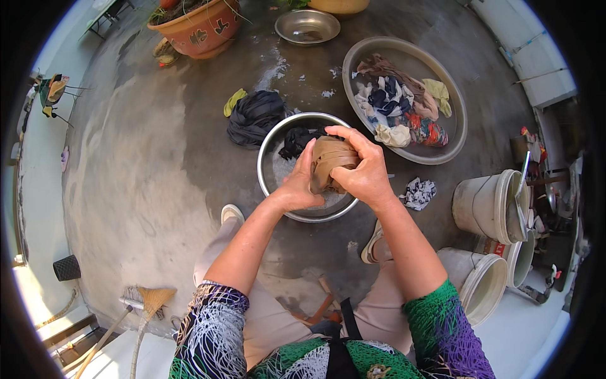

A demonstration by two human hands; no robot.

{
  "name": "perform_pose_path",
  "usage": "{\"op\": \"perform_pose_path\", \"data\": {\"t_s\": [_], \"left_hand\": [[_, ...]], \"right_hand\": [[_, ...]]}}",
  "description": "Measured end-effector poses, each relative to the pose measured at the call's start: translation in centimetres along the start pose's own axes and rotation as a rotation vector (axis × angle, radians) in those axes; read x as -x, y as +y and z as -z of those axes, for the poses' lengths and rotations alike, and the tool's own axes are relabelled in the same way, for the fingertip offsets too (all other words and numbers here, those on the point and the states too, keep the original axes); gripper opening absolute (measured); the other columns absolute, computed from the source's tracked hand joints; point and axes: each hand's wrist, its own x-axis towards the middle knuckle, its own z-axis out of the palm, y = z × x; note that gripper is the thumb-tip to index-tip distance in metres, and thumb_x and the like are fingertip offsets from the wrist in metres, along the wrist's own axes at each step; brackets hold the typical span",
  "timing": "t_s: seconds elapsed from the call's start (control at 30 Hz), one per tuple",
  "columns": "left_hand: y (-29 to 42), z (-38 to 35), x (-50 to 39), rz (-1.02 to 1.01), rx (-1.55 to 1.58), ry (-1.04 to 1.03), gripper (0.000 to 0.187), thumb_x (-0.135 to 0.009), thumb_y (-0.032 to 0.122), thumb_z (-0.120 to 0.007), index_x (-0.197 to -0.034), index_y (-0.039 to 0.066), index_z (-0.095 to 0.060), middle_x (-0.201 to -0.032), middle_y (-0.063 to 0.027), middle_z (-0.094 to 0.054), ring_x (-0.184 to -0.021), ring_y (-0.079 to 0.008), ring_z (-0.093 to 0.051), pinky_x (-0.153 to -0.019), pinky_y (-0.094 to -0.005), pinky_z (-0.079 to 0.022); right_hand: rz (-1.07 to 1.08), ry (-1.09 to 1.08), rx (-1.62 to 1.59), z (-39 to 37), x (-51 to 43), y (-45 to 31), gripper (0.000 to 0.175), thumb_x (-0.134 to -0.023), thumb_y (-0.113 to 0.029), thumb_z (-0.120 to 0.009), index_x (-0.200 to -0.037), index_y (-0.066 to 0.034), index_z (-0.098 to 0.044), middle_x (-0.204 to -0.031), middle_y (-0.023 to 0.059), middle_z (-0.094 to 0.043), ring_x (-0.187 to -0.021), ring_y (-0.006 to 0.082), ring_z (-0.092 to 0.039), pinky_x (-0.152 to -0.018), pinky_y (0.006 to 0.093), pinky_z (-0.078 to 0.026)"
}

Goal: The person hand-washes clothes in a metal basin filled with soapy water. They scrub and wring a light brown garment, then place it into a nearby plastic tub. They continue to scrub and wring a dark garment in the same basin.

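Note:
Bunched brown cloth (333,158) is held between my two hands over a round metal basin (261,166). My left hand (301,182) cups its left side, the thumb and fingers spread. Around its top and right side curl the fingers and thumb of my right hand (362,168). Black cloth (298,142) lies in the basin behind the brown one, with whitish, sudsy-looking water (282,166) beside it. Just beyond the basin's left rim, a dark grey cloth heap (258,118) rests on the wet floor, and a yellow-green cloth (234,102) touches it.
A large oval tub (348,85) at the upper right holds several wet garments. Black-and-white cloth (419,193) lies on the floor. White buckets (478,206) stand at the right. Farther off are a small metal bowl (307,26) and a terracotta planter (199,35). A broom (154,301) is at the lower left.

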Motion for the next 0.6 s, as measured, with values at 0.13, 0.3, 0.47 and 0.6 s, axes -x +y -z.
{"op": "perform_pose_path", "data": {"t_s": [0.13,0.3,0.47,0.6], "left_hand": [[-0.3,-2.0,-0.9,-0.249,0.017,0.297,0.125,-0.053,0.032,-0.089,-0.148,0.014,-0.009,-0.146,-0.0136,-0.030,-0.136,-0.0317,-0.031,-0.106,-0.0485,-0.030],[-0.6,-5.1,-1.7,-0.342,0.354,0.320,0.069,-0.067,0.023,-0.085,-0.124,0.007,-0.049,-0.120,-0.0085,-0.057,-0.111,-0.0204,-0.057,-0.093,-0.0342,-0.046],[-0.5,-3.5,-1.1,-0.116,0.726,0.087,0.061,-0.073,0.018,-0.081,-0.124,0.005,-0.050,-0.114,-0.0065,-0.060,-0.103,-0.0179,-0.059,-0.090,-0.0339,-0.048],[-0.1,-2.4,-0.7,-0.015,0.766,-0.131,0.056,-0.074,0.019,-0.082,-0.120,0.005,-0.054,-0.104,-0.0042,-0.063,-0.096,-0.0159,-0.060,-0.085,-0.0310,-0.048]], "right_hand": [[-0.181,-0.016,-0.192,-0.3,-0.6,-0.9,0.068,-0.059,0.002,-0.059,-0.127,-0.0046,-0.054,-0.102,0.0113,-0.062,-0.078,0.0181,-0.060,-0.079,0.0285,-0.050],[-0.346,-0.189,-0.711,-1.8,0.8,-0.9,0.074,-0.067,0.004,-0.068,-0.136,-0.0035,-0.044,-0.114,0.0094,-0.055,-0.101,0.0146,-0.055,-0.085,0.0291,-0.048],[-0.349,-0.297,-0.610,1.3,0.0,-0.4,0.073,-0.073,0.005,-0.066,-0.141,-0.0034,-0.039,-0.122,0.0116,-0.055,-0.109,0.0160,-0.057,-0.083,0.0269,-0.052],[-0.362,-0.329,-0.403,4.0,-0.1,-0.5,0.063,-0.078,-0.003,-0.069,-0.137,-0.0031,-0.046,-0.098,0.0073,-0.067,-0.091,0.0122,-0.064,-0.076,0.0246,-0.053]]}}
